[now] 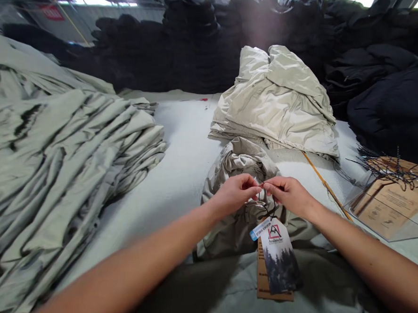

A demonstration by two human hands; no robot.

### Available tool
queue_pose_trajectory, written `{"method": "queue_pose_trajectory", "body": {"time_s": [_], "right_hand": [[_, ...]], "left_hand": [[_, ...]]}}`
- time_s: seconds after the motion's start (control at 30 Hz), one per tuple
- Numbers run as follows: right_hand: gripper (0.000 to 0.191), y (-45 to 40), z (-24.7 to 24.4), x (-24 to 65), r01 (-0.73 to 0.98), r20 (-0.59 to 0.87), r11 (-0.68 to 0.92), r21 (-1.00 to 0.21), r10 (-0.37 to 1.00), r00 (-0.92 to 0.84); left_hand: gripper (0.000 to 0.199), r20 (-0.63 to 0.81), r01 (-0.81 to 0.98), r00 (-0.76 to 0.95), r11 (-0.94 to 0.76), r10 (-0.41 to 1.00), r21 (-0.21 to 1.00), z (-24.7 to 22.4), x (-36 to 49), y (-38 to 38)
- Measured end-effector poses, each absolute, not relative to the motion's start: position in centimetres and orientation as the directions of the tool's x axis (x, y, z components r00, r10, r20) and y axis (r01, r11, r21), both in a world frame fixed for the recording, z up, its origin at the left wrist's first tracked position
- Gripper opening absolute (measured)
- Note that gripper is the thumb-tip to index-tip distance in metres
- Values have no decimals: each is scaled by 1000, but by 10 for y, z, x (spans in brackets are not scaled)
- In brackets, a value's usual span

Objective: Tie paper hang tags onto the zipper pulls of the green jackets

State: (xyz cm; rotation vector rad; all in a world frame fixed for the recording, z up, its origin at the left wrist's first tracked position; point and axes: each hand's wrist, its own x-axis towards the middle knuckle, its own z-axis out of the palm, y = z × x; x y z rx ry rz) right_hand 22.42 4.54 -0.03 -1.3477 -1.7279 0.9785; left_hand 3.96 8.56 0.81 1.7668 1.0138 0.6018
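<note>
My left hand [237,192] and my right hand [287,195] meet fingertip to fingertip above a beige-grey garment [220,229]. Both pinch the thin dark string [273,210] of the hang tags; its exact loop is hidden by my fingers. From that string hangs a white printed hang tag [281,256] with a mountain logo and dark trees. Behind it shows a brown cardboard tag [262,285], and a small blue-and-white label [261,230] lies across the top. The garment is bunched up under my hands, its upper opening facing away from me.
Folded light garments [272,100] are stacked behind on the white table [182,130]. A large heap of grey-green garments [70,151] stands at left. At right a clear tray [405,232] holds brown tags with black strings, beside a yellow tape [326,183]. Dark garment piles [191,44] line the back.
</note>
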Motion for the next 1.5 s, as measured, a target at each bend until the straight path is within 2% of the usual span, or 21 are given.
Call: {"method": "queue_pose_trajectory", "body": {"time_s": [0.1, 0.3, 0.4, 0.53, 0.7, 0.93, 1.1, 1.2, 1.3, 1.4, 1.5], "right_hand": [[24, 49, -10, 225, 463, 164, 229, -856, 971, -176], [20, 50, -18, 222, 326, 61, 86, -942, 994, -86], [19, 49, -18, 218, 321, 80, 104, -941, 993, -89], [18, 49, -16, 216, 336, 152, 175, -926, 984, -93], [18, 49, -15, 217, 309, 128, 147, -940, 988, -81], [20, 46, -15, 217, 302, 96, 123, -945, 990, -102], [23, 45, -15, 215, 261, 65, 92, -961, 991, -113], [25, 46, -15, 216, 166, 77, 87, -982, 995, -65], [23, 48, -13, 218, 104, 176, 182, -978, 982, -67], [16, 48, -11, 220, 165, 292, 313, -935, 946, -140], [14, 49, -10, 222, 195, 329, 361, -912, 927, -181]], "left_hand": [[23, 21, 244, 473, -154, 881, 957, -5, 41, 83], [20, 91, 152, 458, -179, 885, 972, -9, 38, 83], [19, 103, 120, 460, -177, 882, 977, -8, 38, 84], [19, 64, 61, 444, -101, 894, 993, -10, 39, 83], [24, -35, -17, 414, 47, 910, 999, -11, 41, 81], [23, -52, -88, 423, 98, 905, 991, -9, 42, 79], [25, 3, -61, 470, 30, 882, 998, -10, 41, 80], [24, 40, -15, 517, -38, 855, 999, -11, 40, 80], [22, 44, 49, 553, -85, 832, 995, -11, 39, 81], [21, 31, 111, 571, -115, 820, 987, -11, 39, 82], [21, 7, 153, 589, -120, 808, 981, -11, 39, 82]]}}
